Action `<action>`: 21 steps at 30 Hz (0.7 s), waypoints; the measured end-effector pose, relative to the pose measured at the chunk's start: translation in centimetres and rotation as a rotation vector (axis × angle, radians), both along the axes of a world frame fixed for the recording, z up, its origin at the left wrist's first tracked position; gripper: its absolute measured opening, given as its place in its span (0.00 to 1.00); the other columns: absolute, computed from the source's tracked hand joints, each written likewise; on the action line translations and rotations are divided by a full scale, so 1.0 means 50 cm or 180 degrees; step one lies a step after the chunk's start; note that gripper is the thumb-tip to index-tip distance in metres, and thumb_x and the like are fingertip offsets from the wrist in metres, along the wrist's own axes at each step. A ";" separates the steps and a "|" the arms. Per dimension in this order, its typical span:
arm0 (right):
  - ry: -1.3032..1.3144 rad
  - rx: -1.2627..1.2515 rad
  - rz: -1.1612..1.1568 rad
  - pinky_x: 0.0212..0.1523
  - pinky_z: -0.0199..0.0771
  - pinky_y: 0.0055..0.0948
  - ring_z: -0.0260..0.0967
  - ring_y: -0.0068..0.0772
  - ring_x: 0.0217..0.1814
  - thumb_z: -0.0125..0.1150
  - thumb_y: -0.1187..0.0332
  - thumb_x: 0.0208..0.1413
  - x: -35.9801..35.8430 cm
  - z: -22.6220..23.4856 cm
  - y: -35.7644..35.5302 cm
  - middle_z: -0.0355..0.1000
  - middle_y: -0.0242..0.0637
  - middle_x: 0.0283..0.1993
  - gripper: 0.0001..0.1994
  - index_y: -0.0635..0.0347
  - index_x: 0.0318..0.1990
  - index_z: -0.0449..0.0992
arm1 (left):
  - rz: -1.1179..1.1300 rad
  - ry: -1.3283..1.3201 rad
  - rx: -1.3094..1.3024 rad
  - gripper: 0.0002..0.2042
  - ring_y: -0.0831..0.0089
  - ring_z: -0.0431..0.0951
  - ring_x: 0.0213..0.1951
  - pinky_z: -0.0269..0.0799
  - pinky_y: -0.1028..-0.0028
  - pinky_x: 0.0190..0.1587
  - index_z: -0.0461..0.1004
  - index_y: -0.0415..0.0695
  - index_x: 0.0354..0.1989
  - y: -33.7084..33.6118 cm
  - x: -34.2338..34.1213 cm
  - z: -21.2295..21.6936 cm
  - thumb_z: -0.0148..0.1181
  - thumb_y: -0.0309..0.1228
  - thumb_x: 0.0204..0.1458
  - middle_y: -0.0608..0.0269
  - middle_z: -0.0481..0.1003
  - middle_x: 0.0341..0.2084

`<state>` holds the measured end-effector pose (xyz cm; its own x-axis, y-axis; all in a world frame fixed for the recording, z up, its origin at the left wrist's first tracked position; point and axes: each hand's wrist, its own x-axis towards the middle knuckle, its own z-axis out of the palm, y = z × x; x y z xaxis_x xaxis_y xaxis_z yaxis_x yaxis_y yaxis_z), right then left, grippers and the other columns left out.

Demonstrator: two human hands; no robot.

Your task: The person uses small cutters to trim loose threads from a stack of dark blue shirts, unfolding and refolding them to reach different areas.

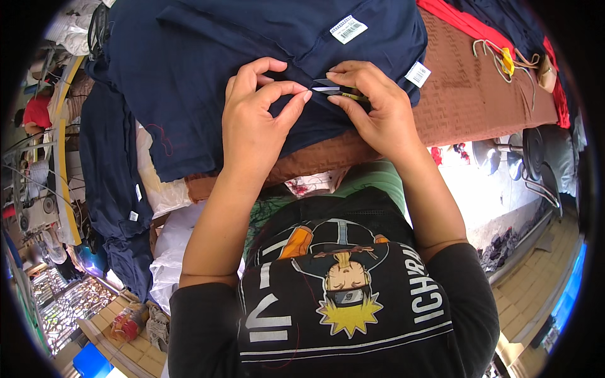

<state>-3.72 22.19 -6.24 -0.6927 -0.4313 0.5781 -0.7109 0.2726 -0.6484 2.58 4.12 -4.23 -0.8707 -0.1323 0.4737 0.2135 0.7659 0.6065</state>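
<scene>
Dark navy garments (195,69) lie piled before me, and both my hands are over them. In my right hand (378,104) is a small pair of thread snips (324,90), gripped between thumb and fingers, with its blades pointing left and apart. A bit of yellow shows on its handle. My left hand (258,107) pinches thumb and forefinger together right beside the blade tips. Whatever is in that pinch is too small to make out. A white barcode label (348,29) sits on the cloth beyond my hands, and a second white tag (417,74) is right of my right hand.
The garments rest on a brown patterned cloth-covered table (472,94). Red cloth (466,22) and tan cords (495,53) with a yellow piece lie at the far right. More navy garments (110,157) hang down at the left, near white plastic bags (173,252).
</scene>
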 end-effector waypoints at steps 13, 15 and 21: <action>-0.0032 -0.0582 -0.0126 0.35 0.71 0.25 0.73 0.32 0.33 0.66 0.76 0.50 -0.019 0.020 0.009 0.75 0.36 0.36 0.08 0.61 0.39 0.78 | -0.1184 -0.0189 0.1283 0.06 0.74 0.72 0.22 0.67 0.75 0.30 0.75 0.36 0.20 -0.073 0.033 0.092 0.65 0.21 0.46 0.60 0.76 0.22; -0.0301 -0.0864 0.0043 0.34 0.69 0.22 0.71 0.26 0.32 0.66 0.76 0.51 -0.024 0.023 0.001 0.75 0.35 0.36 0.08 0.61 0.39 0.78 | -0.0803 0.0285 0.0674 0.05 0.73 0.75 0.30 0.69 0.74 0.34 0.78 0.39 0.27 -0.071 0.006 0.074 0.69 0.23 0.43 0.63 0.77 0.30; -0.1137 -0.0945 0.0177 0.31 0.66 0.18 0.65 0.14 0.29 0.66 0.74 0.53 -0.035 0.005 -0.046 0.75 0.29 0.29 0.08 0.62 0.41 0.77 | -0.0398 0.1003 -0.1427 0.12 0.73 0.73 0.34 0.72 0.74 0.39 0.82 0.46 0.37 -0.062 -0.071 0.040 0.71 0.25 0.40 0.71 0.77 0.38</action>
